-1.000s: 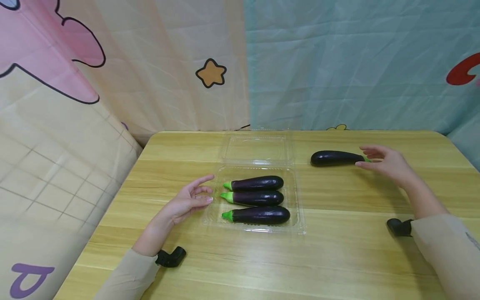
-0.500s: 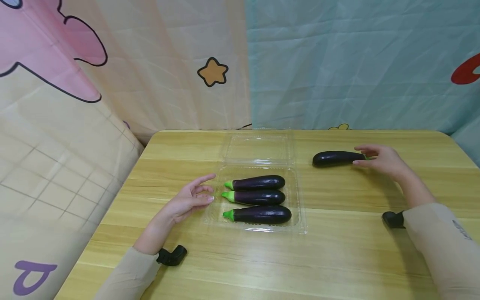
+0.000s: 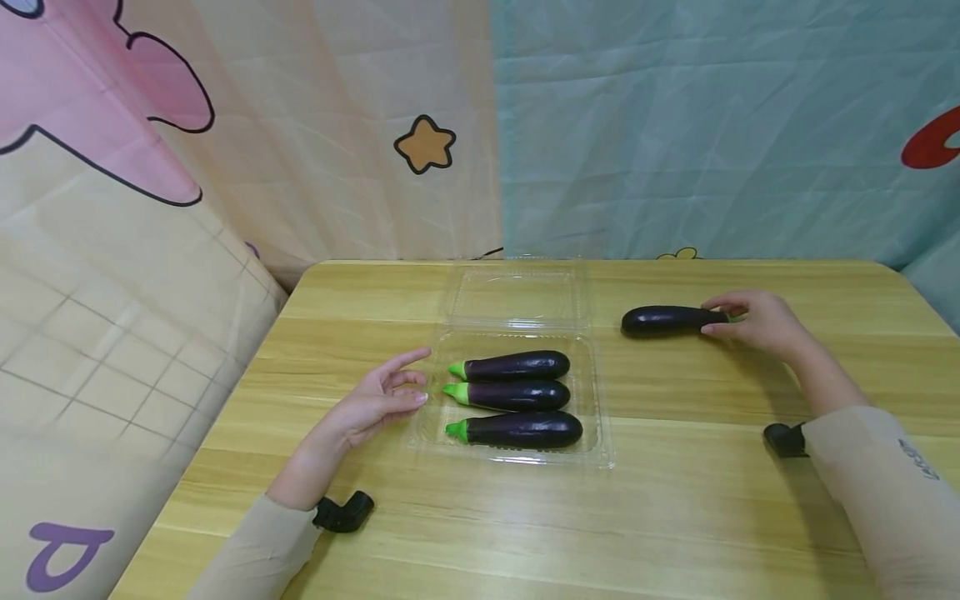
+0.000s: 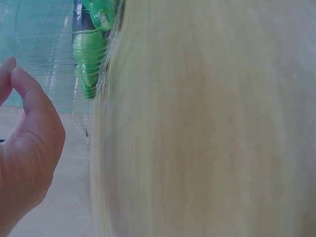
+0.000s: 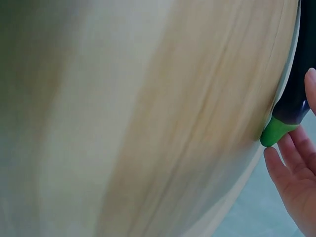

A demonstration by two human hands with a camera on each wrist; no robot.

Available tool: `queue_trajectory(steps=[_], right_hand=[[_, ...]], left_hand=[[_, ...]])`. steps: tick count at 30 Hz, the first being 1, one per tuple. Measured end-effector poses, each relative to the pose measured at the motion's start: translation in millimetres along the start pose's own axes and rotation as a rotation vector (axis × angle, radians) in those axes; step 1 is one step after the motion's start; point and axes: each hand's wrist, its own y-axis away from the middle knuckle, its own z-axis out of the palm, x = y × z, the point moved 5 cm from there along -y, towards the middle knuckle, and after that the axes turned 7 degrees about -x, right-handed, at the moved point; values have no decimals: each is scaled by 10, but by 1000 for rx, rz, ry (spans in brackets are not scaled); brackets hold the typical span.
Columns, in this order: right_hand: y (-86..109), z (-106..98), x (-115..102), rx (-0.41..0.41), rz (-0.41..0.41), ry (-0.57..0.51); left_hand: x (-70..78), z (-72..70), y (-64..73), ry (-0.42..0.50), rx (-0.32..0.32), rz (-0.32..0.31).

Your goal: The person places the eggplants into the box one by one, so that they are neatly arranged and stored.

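Observation:
A dark purple eggplant (image 3: 663, 320) lies on the right part of the table, its green stem end toward my right hand (image 3: 765, 323). Thumb and fingers of that hand pinch the narrow end; in the right wrist view the green cap (image 5: 279, 130) shows among them. An open clear plastic clamshell box (image 3: 600, 429) stands mid-table with three eggplants side by side in it, a far one (image 3: 521, 366), a middle one (image 3: 517, 395) and a near one (image 3: 525, 429). At the box's left side my left hand (image 3: 375, 402) hovers, fingers loosely bent, holding nothing.
The box's clear lid (image 3: 517, 298) is folded back toward the table's far edge. Behind the wooden table (image 3: 675, 517) hangs a printed curtain (image 3: 637, 125). A black wrist camera mount (image 3: 343, 512) sits under the left sleeve, another mount (image 3: 786, 440) by the right sleeve.
My right hand has moved a little left and closed its fingers on the eggplant's stem end. That eggplant has shifted slightly toward me. The left hand stays in place.

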Motion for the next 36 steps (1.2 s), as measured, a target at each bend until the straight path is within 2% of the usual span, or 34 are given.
queue_trajectory(steps=[13, 29, 36], right_hand=[[24, 73, -42, -46, 0, -27], [79, 117, -167, -76, -56, -53], [115, 107, -225, -66, -53, -71]], left_hand=[[-8, 1, 11, 0, 5, 4], [-10, -10, 3, -11, -8, 6], [-7, -10, -2, -17, -14, 13]])
